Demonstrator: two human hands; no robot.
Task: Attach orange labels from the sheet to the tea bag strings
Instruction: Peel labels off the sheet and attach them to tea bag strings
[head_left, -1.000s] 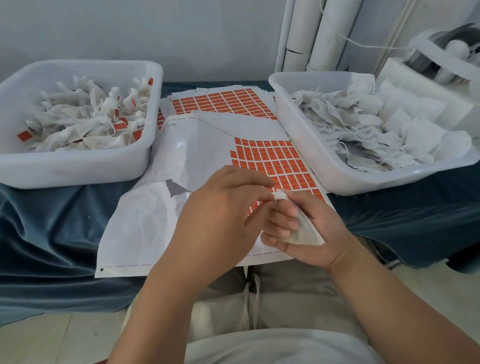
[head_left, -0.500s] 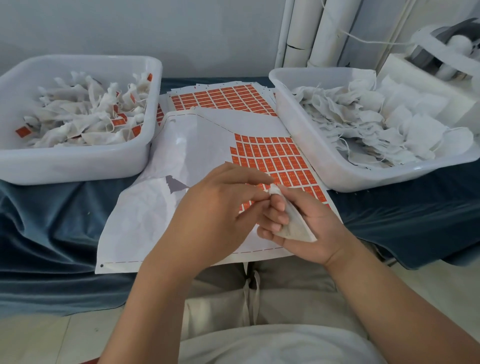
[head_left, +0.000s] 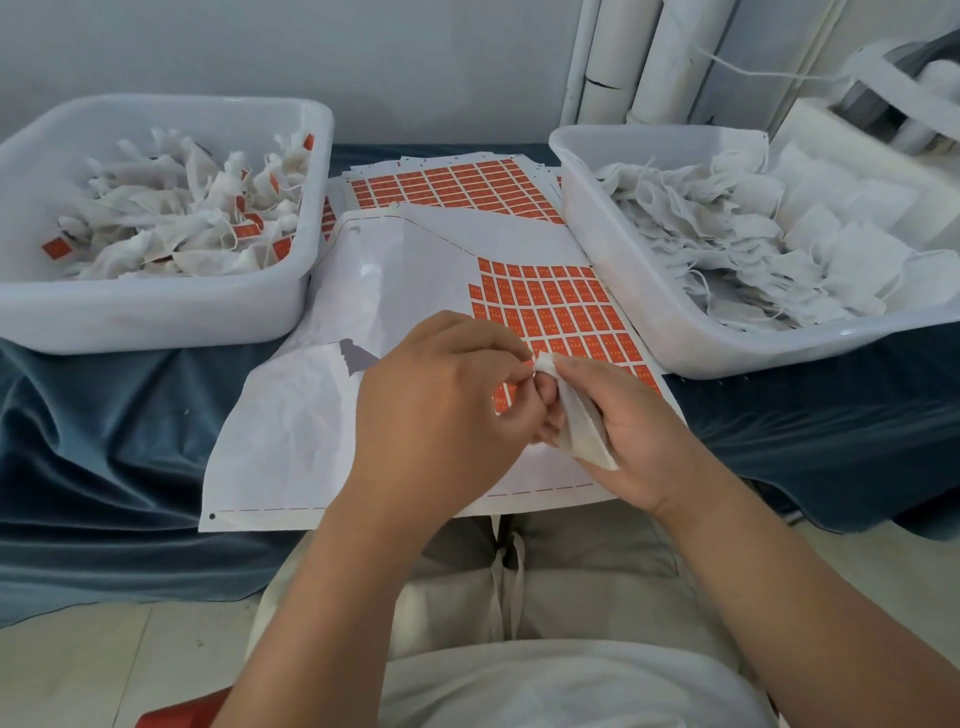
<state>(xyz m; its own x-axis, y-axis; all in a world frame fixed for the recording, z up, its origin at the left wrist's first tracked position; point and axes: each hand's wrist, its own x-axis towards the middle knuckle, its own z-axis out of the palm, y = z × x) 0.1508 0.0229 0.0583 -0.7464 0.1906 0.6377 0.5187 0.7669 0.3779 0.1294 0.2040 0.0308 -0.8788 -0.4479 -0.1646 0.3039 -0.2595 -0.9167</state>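
Note:
A sheet of orange labels (head_left: 550, 306) lies in front of me, its left part stripped to bare white backing. Over its near right corner my right hand (head_left: 628, 441) grips a white tea bag (head_left: 582, 426), fingers curled round it. My left hand (head_left: 441, 405) has its fingertips pinched together at the bag's top end; what they pinch is hidden by the fingers. Both hands touch there.
A white tub (head_left: 156, 312) at the left holds tea bags with orange labels on them. A white tub (head_left: 654, 291) at the right holds unlabelled bags. More label sheets (head_left: 441, 187) lie behind. Blue cloth (head_left: 104, 441) covers the table.
Both hands have shifted slightly up the sheet together, and the bag's top end now sits higher between the fingertips. The grips look the same.

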